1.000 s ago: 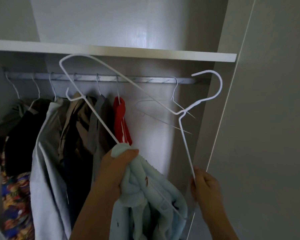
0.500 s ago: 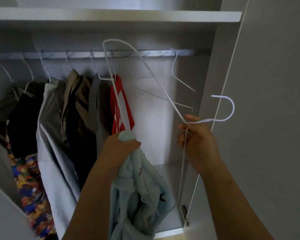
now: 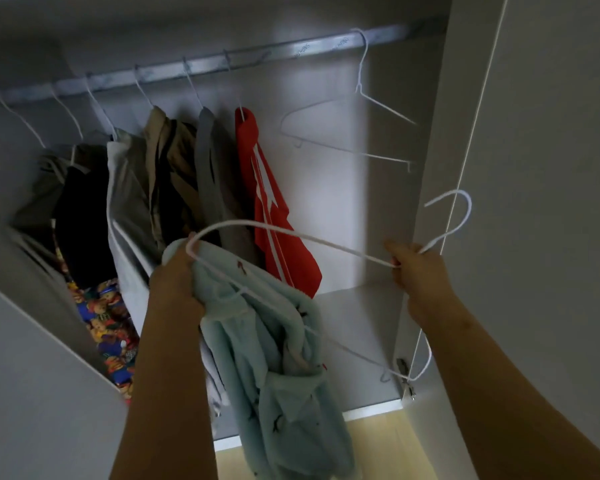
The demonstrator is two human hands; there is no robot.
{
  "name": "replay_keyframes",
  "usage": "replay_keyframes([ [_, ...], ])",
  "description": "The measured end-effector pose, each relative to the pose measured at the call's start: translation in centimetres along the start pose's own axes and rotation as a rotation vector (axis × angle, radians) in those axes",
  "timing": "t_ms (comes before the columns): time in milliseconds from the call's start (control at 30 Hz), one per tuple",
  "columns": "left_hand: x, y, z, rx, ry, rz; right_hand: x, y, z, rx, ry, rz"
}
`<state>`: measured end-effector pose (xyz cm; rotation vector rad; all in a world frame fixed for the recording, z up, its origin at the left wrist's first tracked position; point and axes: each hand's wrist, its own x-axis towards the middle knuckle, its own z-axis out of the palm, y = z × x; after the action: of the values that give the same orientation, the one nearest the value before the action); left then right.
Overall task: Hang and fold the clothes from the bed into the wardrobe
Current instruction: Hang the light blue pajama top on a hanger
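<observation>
Left hand point(image 3: 177, 282) is fisted round the bunched pale blue top point(image 3: 274, 358) at the open wardrobe, right hand point(image 3: 420, 268) pinching the wire hanger point(image 3: 291, 237) at its neck (looks only half threaded), so the top could slide right off.

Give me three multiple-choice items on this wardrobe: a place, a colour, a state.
1. The empty hanger on the rail hangs: A) right of the red garment B) left of it C) at the far left.
2. The garment in the left hand is: A) black B) pale blue C) yellow.
3. The right hand: A) lies open B) grips a white hanger C) is out of view.
1 A: it hangs alone past the red one. 2 B: bunched pale blue cloth. 3 B: fingers curl round its neck.
</observation>
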<state>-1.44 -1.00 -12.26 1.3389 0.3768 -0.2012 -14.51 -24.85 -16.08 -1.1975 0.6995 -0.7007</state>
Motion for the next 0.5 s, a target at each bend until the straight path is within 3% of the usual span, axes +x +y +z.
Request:
replay_keyframes([
  [133,0.1,0.1,-0.6,-0.052,-0.007,-0.001,-0.4,0.9,-0.2,-0.236,0.056,-0.105],
  [333,0.3,-0.1,-0.4,0.187,0.010,0.159,0.1,0.6,-1.2,-0.312,0.248,-0.153],
  [500,0.3,-0.3,0.2,0.263,0.036,0.222,-0.2,0.0,-1.2,-0.467,0.230,-0.218],
])
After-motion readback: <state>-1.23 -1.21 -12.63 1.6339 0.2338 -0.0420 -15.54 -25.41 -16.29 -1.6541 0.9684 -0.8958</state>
